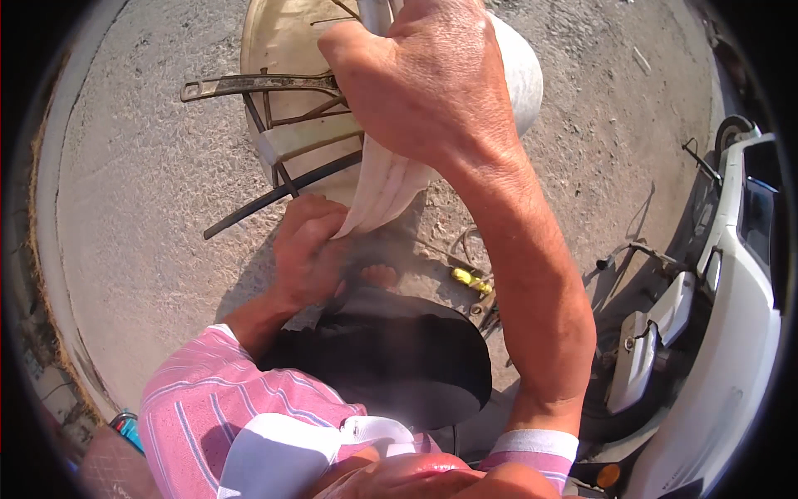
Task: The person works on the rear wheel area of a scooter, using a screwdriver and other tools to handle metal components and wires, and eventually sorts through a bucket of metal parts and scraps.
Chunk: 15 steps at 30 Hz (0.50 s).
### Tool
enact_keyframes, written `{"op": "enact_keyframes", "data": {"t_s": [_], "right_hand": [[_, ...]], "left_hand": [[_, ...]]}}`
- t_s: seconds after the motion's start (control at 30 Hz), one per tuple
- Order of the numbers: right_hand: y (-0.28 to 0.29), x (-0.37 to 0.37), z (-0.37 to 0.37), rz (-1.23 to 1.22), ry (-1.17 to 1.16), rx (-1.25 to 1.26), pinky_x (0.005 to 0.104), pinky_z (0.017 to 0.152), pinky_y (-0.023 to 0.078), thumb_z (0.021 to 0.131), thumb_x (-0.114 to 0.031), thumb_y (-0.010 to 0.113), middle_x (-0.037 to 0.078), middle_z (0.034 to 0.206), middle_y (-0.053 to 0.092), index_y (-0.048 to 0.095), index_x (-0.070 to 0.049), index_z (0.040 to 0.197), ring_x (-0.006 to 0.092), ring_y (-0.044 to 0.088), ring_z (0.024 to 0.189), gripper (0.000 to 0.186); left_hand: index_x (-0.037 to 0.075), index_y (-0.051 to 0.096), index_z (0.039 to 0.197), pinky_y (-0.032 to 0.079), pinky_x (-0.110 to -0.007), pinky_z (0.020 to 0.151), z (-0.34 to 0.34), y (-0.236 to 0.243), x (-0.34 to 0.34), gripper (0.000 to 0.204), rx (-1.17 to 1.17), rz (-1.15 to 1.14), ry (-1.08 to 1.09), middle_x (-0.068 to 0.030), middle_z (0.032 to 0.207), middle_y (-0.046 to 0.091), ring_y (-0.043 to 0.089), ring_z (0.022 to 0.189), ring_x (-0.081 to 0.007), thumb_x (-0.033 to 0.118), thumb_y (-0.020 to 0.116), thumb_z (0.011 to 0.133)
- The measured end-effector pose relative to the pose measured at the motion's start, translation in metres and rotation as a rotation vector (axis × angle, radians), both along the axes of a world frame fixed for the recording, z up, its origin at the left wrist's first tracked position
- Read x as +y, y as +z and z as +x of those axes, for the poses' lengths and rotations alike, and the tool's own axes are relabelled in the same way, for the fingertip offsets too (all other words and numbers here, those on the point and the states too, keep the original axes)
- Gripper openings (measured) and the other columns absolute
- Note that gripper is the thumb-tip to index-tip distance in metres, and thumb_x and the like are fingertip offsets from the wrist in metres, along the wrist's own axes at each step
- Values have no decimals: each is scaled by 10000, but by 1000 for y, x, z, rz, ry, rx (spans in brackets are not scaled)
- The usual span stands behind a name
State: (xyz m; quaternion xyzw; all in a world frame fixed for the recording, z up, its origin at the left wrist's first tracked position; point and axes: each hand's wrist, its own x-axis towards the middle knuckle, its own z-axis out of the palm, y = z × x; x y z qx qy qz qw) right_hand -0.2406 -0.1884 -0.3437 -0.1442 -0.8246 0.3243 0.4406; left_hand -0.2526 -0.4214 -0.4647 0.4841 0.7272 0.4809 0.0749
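My left hand (312, 254) is closed on the lower end of a white strip, cloth or thin sheet (384, 187), in front of me. The strip runs up taut and creased under my right hand (424, 87), which is curled over it; its fingertips are hidden and cut off by the top edge. Behind lies a beige rounded seat-like panel (278, 37) with thin rusty metal bars (312, 110) across it. A metal wrench (258, 84) with a slotted handle end rests over the bars. Below it a black curved rod (283, 193) passes beside my left hand.
A yellow-handled tool (471, 280) lies on the rough concrete ground (150, 166) among small metal parts. A white motorbike or scooter (740, 241) stands close on the right. A blue-green object (126, 429) sits at the lower left. A white rounded surface (517, 75) shows beyond my right wrist.
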Motion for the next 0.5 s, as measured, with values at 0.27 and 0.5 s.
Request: {"op": "enact_keyframes", "data": {"t_s": [0.27,0.5], "right_hand": [[19,18,3,-952,652,-191,304,908,561,836,44,618,188,1290,638,384,39,1531,222,644,1139,734],[39,43,9,-829,490,-284,462,1043,564,780,0,693,230,1344,633,498,3,1467,323,677,1162,713]], "left_hand": [[19,622,1217,521,-433,887,8,25,0,417,-173,-47,-300,-164,1220,633,618,1071,-340,181,781,867],[-6,712,1079,554,-402,857,-85,107,-16,316,-608,-186,-889,-139,998,725,701,934,-294,164,828,838]]}}
